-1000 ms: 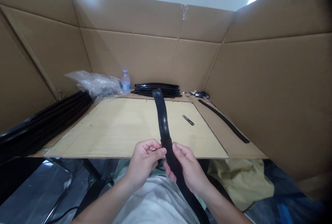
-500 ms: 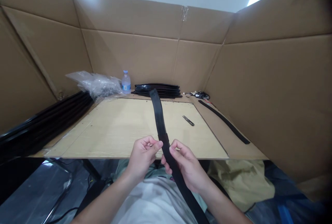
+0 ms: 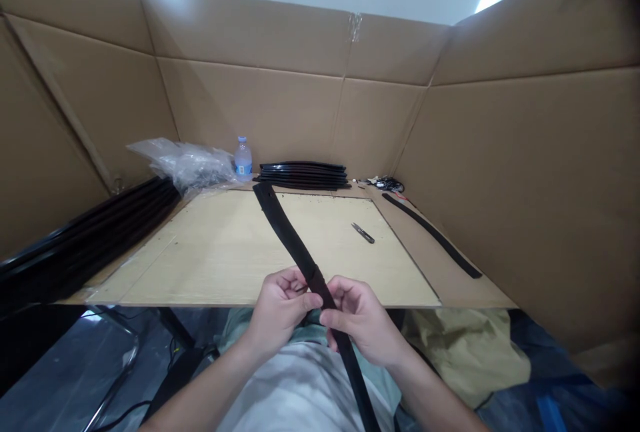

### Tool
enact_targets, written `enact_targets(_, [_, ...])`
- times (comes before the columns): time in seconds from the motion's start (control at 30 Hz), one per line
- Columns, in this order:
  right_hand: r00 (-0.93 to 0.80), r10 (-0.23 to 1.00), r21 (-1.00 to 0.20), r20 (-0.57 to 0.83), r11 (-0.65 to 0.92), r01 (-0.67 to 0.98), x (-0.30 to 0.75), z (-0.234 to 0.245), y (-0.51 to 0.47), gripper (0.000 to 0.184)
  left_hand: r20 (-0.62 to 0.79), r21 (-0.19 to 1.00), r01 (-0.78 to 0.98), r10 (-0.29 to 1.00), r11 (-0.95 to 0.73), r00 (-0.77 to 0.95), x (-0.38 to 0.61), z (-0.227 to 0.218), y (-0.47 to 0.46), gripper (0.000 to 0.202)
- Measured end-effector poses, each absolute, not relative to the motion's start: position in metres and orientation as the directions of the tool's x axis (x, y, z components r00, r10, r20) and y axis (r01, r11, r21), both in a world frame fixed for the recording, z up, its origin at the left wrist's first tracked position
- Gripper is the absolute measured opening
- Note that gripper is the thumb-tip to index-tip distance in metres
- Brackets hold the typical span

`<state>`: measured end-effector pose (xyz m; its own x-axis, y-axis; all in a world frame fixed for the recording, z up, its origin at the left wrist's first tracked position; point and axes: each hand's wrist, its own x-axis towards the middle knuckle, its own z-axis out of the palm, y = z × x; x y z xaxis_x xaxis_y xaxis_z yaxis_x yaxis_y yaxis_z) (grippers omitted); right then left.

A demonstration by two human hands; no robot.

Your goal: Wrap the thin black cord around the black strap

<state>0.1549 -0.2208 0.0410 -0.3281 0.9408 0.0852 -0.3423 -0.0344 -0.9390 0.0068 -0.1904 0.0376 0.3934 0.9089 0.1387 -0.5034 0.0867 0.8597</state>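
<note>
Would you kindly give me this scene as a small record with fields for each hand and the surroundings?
Left hand: thumb and fingers on a long, curved black strip
Right hand: thumb across the same strip, slightly lower
Strip pose: slanted, far end leaning left
Pale rectangular board: small dark snips lying toward its right
Back: blue-capped clear plastic bottle beside stacked black strips
Left side: crumpled clear plastic bag
Right side: single narrow black strip

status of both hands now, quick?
Left hand: closed, thumb and fingers pinching the black strip at its left edge.
Right hand: closed on the same strip, thumb across its front.
</note>
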Motion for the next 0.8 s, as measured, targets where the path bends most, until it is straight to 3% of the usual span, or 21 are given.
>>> enact_targets(0.17, [-0.32, 0.943, -0.943, 0.088, -0.024, -0.332, 0.154, 0.046, -0.225, 0.031, 0.132, 0.855, -0.505, 0.89, 0.121, 0.436, 0.009, 0.032, -0.194, 0.025])
enact_targets(0.3, [-0.337, 0.933, -0.935, 0.126, -0.002, -0.354, 0.153, 0.046, -0.227, 0.027, 0.187, 0.848, -0.515, 0.841, 0.122, 0.507, 0.01, 0.033, -0.196, 0.024])
enact_targets(0.43, [-0.304, 0.951, -0.905, 0.066, -0.072, -0.42, 0.154, 0.04, -0.226, 0.026, 0.128, 0.884, -0.457, 0.892, 0.096, 0.434, 0.009, 0.033, -0.195, 0.028])
enact_targets(0.8, [-0.172, 0.984, -0.938, -0.042, -0.098, -0.333, 0.15, 0.044, -0.229, 0.034, 0.1, 0.909, -0.412, 0.932, 0.056, 0.348, 0.014, 0.043, -0.203, 0.033])
